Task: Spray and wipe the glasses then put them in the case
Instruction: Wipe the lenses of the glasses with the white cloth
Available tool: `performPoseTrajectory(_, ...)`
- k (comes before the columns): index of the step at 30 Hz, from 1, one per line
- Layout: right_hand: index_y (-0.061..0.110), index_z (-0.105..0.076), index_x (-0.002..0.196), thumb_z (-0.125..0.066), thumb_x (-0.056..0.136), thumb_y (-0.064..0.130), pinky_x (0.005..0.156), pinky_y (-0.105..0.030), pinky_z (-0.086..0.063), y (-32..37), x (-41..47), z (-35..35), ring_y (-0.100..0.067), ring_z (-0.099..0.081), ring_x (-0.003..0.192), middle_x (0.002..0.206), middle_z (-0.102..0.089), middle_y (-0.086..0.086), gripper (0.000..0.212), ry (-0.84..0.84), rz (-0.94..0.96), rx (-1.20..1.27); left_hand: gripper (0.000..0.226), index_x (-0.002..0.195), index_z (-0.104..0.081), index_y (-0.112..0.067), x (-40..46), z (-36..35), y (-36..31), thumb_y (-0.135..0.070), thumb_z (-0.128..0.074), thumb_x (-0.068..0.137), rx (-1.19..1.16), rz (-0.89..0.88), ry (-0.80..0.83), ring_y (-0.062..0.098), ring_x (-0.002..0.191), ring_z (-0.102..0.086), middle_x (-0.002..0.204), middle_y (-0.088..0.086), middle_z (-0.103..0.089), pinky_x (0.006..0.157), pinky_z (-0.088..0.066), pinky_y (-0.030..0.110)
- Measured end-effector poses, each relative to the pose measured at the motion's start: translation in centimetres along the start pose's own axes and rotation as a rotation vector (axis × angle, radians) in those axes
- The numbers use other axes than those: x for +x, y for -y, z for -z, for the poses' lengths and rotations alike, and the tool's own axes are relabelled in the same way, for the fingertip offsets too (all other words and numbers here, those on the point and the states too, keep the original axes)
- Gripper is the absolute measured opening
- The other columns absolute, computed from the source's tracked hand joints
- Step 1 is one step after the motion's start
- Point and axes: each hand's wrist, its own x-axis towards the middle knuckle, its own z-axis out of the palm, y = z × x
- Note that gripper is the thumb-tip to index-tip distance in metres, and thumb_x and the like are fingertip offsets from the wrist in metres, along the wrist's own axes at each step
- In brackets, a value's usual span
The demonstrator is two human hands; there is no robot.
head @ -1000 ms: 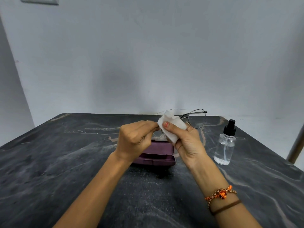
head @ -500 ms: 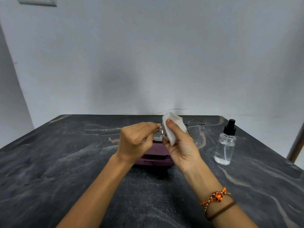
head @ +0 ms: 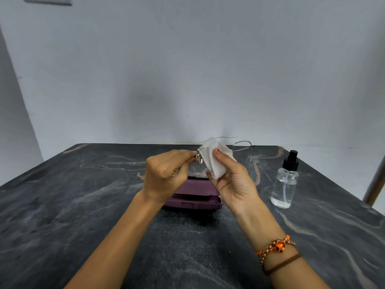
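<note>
Glasses (head: 203, 161) held crosswise between both hands, temples pointing away.

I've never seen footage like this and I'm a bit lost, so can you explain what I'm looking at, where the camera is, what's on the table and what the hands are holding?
There is no machine here. The camera is worn on a person's head and looks forward and down, so you see their own two arms reaching into the picture from below.

The left hand pinches one end of a pair of thin wire-framed glasses. The right hand, whose wrist wears a beaded bracelet, presses a folded white wipe around one lens, with the thumb on top.

Below the hands lies a dark marbled table. On it sits a purple glasses case, partly hidden by the hands, and to the right stands a clear spray bottle with a black pump top. Behind is a plain grey wall.

So this is the wiping step; the glasses are not yet in the case.
</note>
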Motion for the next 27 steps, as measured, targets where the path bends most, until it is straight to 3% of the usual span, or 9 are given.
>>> performPoseTrajectory(4,0.007,-0.061,0.087,-0.061,0.079,0.002,0.045,-0.016,-0.05,-0.21,0.02,0.06,-0.01,-0.068,0.055,0.062,-0.072,-0.003,0.009,-0.02,0.026,0.019,0.002,0.069,-0.072,0.005,-0.14,-0.35,-0.5,0.003,-0.072,0.07,0.004,-0.05,0.042,0.017,0.057,-0.068,0.065,0.009,-0.072,0.053,-0.052,0.024)
performPoseTrajectory(9,-0.003,-0.06,0.097,-0.06,0.073,-0.01,0.058,-0.019,-0.056,-0.53,0.18,0.1,-0.013,-0.07,0.065,0.08,-0.07,-0.01,0.025,0.035,0.039,-0.006,0.006,0.068,-0.072,0.006,-0.17,-0.26,-0.31,0.009,-0.074,0.064,0.003,-0.032,0.054,0.017,0.058,-0.068,0.065,0.009,-0.072,0.052,-0.052,0.025)
performPoseTrajectory(13,0.003,-0.065,0.088,-0.069,0.057,0.001,0.056,-0.017,-0.055,-0.29,0.3,0.33,-0.011,-0.07,0.065,0.07,-0.073,-0.004,0.031,0.046,0.075,-0.112,0.005,0.07,-0.071,0.006,-0.14,-0.11,-0.2,0.003,-0.068,0.072,0.007,-0.037,0.058,0.018,0.06,-0.069,0.067,0.01,-0.072,0.057,-0.052,0.023)
performPoseTrajectory(18,0.004,-0.065,0.083,-0.071,0.051,0.005,0.053,-0.016,-0.053,-0.27,0.18,0.26,-0.01,-0.069,0.061,0.066,-0.073,-0.002,0.033,0.023,0.086,-0.148,0.009,0.07,-0.071,0.006,0.01,-0.07,-0.35,0.012,-0.072,0.063,0.009,-0.025,0.067,0.018,0.059,-0.069,0.066,0.01,-0.072,0.055,-0.053,0.023)
performPoseTrajectory(24,0.0,-0.06,0.084,-0.057,0.071,-0.016,0.049,-0.021,-0.055,-0.66,0.12,-0.12,-0.015,-0.07,0.058,0.062,-0.071,-0.007,0.02,0.014,0.018,0.108,0.003,0.07,-0.072,0.006,-0.09,-0.12,-0.23,0.007,-0.069,0.071,0.005,-0.015,0.067,0.018,0.06,-0.069,0.067,0.009,-0.072,0.054,-0.054,0.025)
performPoseTrajectory(27,-0.001,-0.059,0.085,-0.051,0.075,-0.018,0.048,-0.023,-0.055,-0.22,0.12,0.0,-0.018,-0.07,0.059,0.065,-0.072,-0.009,0.021,0.03,0.04,0.188,0.007,0.069,-0.072,0.007,-0.1,-0.27,-0.42,0.012,-0.072,0.064,0.001,-0.024,0.074,0.018,0.059,-0.069,0.065,0.01,-0.072,0.056,-0.053,0.022)
